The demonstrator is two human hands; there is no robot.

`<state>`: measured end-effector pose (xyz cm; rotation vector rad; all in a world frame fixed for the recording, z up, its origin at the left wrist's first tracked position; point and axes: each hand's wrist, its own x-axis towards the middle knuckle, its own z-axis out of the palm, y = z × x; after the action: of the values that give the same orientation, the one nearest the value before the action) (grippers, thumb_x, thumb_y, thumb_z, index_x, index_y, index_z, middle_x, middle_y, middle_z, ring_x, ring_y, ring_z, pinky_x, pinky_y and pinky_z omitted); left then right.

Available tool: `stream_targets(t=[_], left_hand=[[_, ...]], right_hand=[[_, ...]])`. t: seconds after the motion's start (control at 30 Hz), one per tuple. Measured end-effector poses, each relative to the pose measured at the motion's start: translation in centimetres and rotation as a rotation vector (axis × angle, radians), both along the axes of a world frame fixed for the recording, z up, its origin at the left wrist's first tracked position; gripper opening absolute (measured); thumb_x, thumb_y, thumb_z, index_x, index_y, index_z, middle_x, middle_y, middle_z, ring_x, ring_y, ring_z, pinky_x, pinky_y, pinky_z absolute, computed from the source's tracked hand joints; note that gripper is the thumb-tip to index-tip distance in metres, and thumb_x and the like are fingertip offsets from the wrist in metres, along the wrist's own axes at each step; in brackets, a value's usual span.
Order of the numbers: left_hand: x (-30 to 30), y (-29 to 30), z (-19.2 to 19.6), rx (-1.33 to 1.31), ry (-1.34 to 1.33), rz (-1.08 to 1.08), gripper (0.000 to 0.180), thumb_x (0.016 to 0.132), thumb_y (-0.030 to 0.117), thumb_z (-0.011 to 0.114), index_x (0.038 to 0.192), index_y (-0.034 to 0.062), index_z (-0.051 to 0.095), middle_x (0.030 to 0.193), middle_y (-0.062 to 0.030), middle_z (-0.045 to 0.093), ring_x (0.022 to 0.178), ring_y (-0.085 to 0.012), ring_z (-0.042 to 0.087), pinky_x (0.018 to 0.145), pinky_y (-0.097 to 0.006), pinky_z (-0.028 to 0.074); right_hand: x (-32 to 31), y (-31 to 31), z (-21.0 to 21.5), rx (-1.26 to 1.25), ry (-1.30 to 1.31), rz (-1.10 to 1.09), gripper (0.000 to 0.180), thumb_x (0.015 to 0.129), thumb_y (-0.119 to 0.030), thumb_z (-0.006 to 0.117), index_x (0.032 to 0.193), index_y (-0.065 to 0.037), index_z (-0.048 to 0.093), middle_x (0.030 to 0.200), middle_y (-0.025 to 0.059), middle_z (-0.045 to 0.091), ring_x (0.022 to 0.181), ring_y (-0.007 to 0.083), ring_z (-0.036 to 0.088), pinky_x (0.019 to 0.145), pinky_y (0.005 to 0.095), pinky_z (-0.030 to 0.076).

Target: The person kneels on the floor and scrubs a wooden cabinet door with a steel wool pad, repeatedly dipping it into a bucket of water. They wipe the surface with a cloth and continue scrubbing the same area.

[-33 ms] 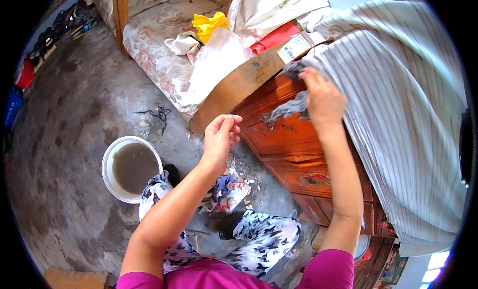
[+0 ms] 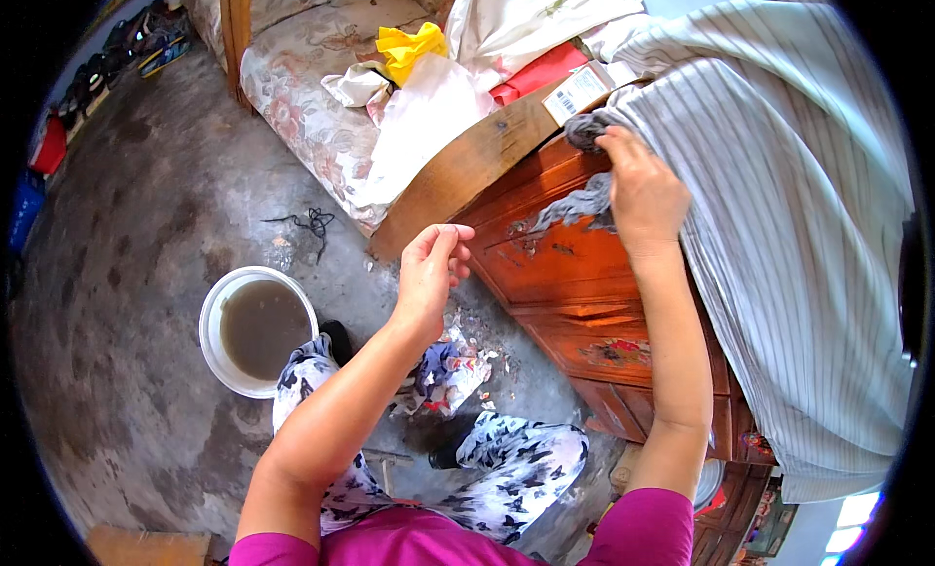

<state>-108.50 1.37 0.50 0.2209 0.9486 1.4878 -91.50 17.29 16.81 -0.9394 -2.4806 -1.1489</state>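
Note:
My right hand [image 2: 647, 186] grips a wet-looking grey rag [image 2: 587, 202] at the upper part of a reddish-brown wooden cabinet [image 2: 560, 274]. One bunched end of the rag sticks out by my fingertips near the cabinet's top edge; another part hangs lower across the carved front. The middle of the rag is hidden behind my hand. My left hand [image 2: 429, 279] hovers in front of the cabinet, touching nothing, its fingers curled and the thumb tip against the index finger. Nothing shows between them.
A white bucket [image 2: 207, 318] of murky water stands by my left knee. Paint scraps and a dark cloth [image 2: 434, 369] lie on the floor between my feet. A striped sheet [image 2: 769, 176] drapes beside the cabinet. A floral sofa [image 2: 292, 108] and a small box [image 2: 577, 94] are beyond.
My right hand has shifted slightly to the right with the rag, which moves along with it. The left hand stays where it was.

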Motion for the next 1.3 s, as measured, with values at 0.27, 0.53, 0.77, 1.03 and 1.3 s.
stream_targets(t=[0.27, 0.53, 0.77, 1.03, 1.3], left_hand=[[-0.9, 2.1, -1.9, -0.008, -0.057, 0.017, 0.021, 0.106, 0.025, 0.058, 0.106, 0.0087, 0.071, 0.081, 0.0037, 0.062, 0.067, -0.0076, 0.056, 0.060, -0.022, 0.042], [-1.9, 2.2, -0.7, -0.008, -0.071, 0.022, 0.022, 0.106, 0.024, 0.057, 0.107, 0.0074, 0.071, 0.083, 0.0030, 0.062, 0.068, -0.0083, 0.057, 0.061, -0.023, 0.042], [0.3, 2.0, 1.0, -0.038, 0.025, 0.049, 0.022, 0.103, 0.023, 0.066, 0.122, 0.0112, 0.065, 0.099, 0.0024, 0.064, 0.074, -0.0062, 0.057, 0.063, -0.022, 0.042], [11.7, 0.5, 1.9, 0.133, 0.336, -0.153, 0.019, 0.104, 0.019, 0.064, 0.116, 0.0043, 0.069, 0.101, 0.0003, 0.068, 0.093, -0.0099, 0.060, 0.087, -0.027, 0.047], [13.4, -5.4, 12.2, 0.367, 0.712, -0.014, 0.029, 0.104, 0.018, 0.066, 0.129, 0.0050, 0.062, 0.126, -0.0031, 0.063, 0.100, -0.0119, 0.062, 0.093, -0.030, 0.049]], right_hand=[[-2.5, 1.9, -16.0, -0.268, -0.164, -0.310, 0.017, 0.090, -0.011, 0.062, 0.104, -0.016, 0.070, 0.111, 0.0045, 0.072, 0.072, 0.0255, 0.075, 0.058, 0.0411, 0.060], [-4.7, 1.8, -32.0, -0.839, -0.133, -0.449, 0.025, 0.100, -0.020, 0.056, 0.113, -0.017, 0.077, 0.125, 0.0092, 0.070, 0.092, 0.0306, 0.079, 0.072, 0.0476, 0.064], [-0.6, -2.1, -22.6, -0.896, 0.294, -0.091, 0.024, 0.099, -0.012, 0.056, 0.114, -0.019, 0.073, 0.119, 0.0110, 0.070, 0.097, 0.0368, 0.073, 0.080, 0.0486, 0.060], [14.5, -11.0, -14.6, -1.212, 0.823, -0.059, 0.027, 0.100, -0.008, 0.064, 0.127, -0.010, 0.067, 0.117, 0.0100, 0.073, 0.104, 0.0241, 0.072, 0.092, 0.0381, 0.056], [28.1, -20.9, -10.6, -1.728, 1.848, -0.324, 0.048, 0.095, -0.008, 0.075, 0.141, -0.006, 0.061, 0.122, 0.0028, 0.065, 0.109, 0.0138, 0.060, 0.101, 0.0283, 0.046]])
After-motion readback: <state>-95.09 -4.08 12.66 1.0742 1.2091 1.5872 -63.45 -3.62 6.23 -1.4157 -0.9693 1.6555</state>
